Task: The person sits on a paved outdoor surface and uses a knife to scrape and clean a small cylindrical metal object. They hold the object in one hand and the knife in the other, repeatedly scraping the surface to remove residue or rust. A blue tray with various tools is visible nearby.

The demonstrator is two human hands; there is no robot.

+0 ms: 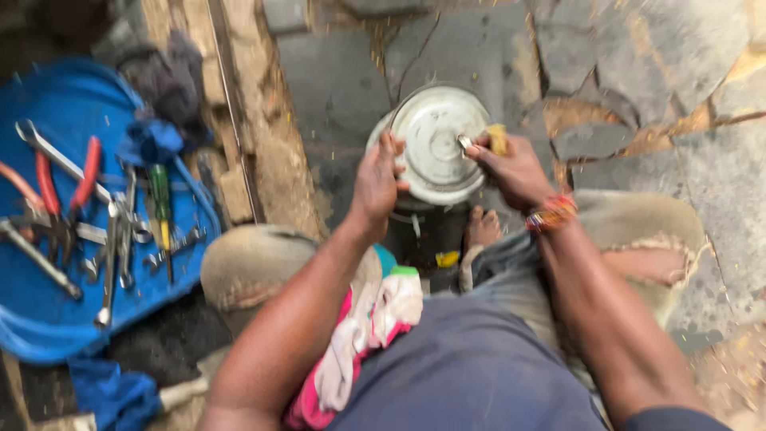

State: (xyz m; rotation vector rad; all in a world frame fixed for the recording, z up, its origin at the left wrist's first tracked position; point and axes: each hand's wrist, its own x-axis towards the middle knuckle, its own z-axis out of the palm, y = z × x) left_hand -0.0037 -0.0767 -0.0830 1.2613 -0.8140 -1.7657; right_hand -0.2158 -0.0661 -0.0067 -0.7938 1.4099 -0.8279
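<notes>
Rubbing is under way: the left hand (377,179) grips the rim of the round metal cover (435,144) (propped between the knees), the right hand (511,168) pinching a yellowish pad (497,137) against it, so steady pressure seems needed.

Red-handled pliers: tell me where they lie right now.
In the head view the red-handled pliers lie at far left on the blue tray, among wrenches, beside a green-handled screwdriver.

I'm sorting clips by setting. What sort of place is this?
Probably an outdoor, ground-level repair spot. The person sits on cracked stone paving; a blue tray of pliers and wrenches lies beside them. The left hand steadies a round metal cover, the right hand works on it.
</notes>
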